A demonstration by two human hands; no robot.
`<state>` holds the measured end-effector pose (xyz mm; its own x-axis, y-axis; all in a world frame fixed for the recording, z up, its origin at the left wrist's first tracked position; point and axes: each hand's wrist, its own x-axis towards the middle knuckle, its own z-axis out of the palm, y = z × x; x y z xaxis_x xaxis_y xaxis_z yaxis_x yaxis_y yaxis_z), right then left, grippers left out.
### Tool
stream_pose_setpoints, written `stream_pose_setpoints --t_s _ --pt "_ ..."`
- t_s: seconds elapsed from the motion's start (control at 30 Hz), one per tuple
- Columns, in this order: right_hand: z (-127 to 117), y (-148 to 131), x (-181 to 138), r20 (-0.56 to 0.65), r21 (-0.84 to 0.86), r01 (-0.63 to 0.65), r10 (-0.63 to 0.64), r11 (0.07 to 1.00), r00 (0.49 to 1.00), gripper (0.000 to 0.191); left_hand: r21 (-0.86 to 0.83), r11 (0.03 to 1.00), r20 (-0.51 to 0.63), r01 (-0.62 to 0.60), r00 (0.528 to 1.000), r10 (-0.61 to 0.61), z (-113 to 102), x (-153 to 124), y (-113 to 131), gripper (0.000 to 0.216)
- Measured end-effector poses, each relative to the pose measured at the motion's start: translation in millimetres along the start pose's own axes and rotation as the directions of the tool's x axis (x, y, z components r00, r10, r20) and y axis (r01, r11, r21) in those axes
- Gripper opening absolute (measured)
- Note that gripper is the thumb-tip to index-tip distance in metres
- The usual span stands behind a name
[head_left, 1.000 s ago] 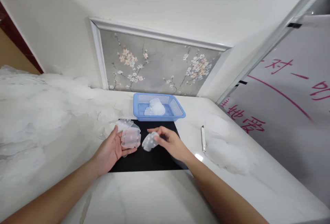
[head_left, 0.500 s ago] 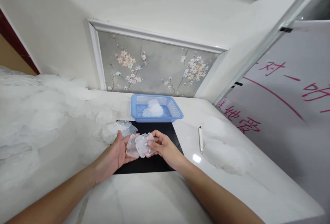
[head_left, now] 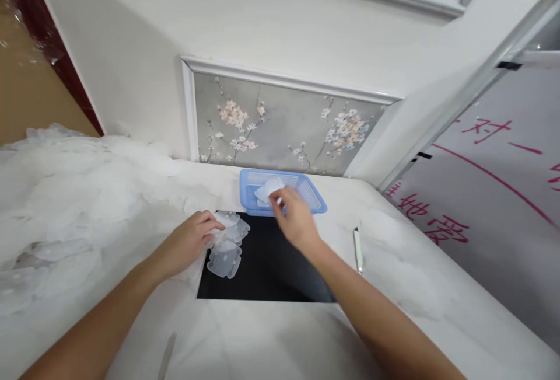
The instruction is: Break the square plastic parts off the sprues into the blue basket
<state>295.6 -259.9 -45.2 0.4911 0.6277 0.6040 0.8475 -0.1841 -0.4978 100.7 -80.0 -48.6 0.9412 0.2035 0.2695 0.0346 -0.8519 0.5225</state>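
Note:
My left hand (head_left: 198, 239) reaches down onto a loose group of translucent plastic pieces (head_left: 224, 258) at the left edge of a black mat (head_left: 280, 269). Its fingers are curled and closed on one of the upper pieces. My right hand (head_left: 297, 219) is over the front rim of a blue plastic basket (head_left: 321, 208), its fingers bent and smeared by motion. Under and beside those fingertips are whitish translucent pieces (head_left: 268, 190) lying in the basket; whether the fingers hold one is unclear.
A large heap of similar translucent pieces (head_left: 87, 184) covers the left of the white marbled table (head_left: 245, 339). To the right of the mat lies a white, pen-like utility knife (head_left: 358, 250). Behind stands a wall with a framed flower panel (head_left: 280, 126); a whiteboard with red writing (head_left: 490, 193) is at right.
My hands have parted from the two pieces held between them. The right moved up to the basket, the left onto the pieces on the mat. The view shifted slightly.

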Motion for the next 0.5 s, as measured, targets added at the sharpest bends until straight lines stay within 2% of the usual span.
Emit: stream_pose_setpoints --t_s 0.07,0.1,0.17,0.27,0.33,0.4,0.5 --pt "24.4 -19.9 -23.2 0.247 0.020 -0.015 0.010 1.000 0.969 0.018 0.103 0.994 -0.053 -0.031 0.998 0.036 10.8 0.3 -1.5 0.034" --pt "36.6 -28.3 -34.6 0.301 0.016 -0.019 0.013 1.000 0.953 0.015 0.144 0.988 -0.066 -0.049 0.996 0.059 16.3 1.0 -2.4 0.036" --pt "55.9 -38.9 -52.0 0.354 0.065 -0.060 0.033 0.996 0.935 0.022 0.210 0.973 -0.038 -0.099 0.993 0.110 26.4 3.1 -4.5 0.036" --pt "61.8 -37.6 -62.2 0.409 0.315 -0.224 0.081 0.922 0.909 0.024 0.278 0.950 0.013 -0.144 0.989 0.146 36.9 6.6 -6.9 0.033" --pt "51.3 -29.1 -62.1 0.449 0.488 -0.398 0.168 0.777 0.877 0.021 0.325 0.936 0.000 -0.137 0.990 0.144 40.2 9.4 -7.0 0.032" --pt "35.3 -19.1 -60.8 0.502 0.618 -0.552 0.260 0.560 0.825 0.019 0.360 0.925 -0.030 -0.123 0.989 0.143 41.4 12.6 -5.9 0.030" --pt "14.6 -6.0 -60.5 0.590 0.704 -0.657 0.294 0.269 0.752 0.031 0.393 0.912 -0.062 -0.121 0.986 0.158 41.2 16.5 -3.6 0.019"
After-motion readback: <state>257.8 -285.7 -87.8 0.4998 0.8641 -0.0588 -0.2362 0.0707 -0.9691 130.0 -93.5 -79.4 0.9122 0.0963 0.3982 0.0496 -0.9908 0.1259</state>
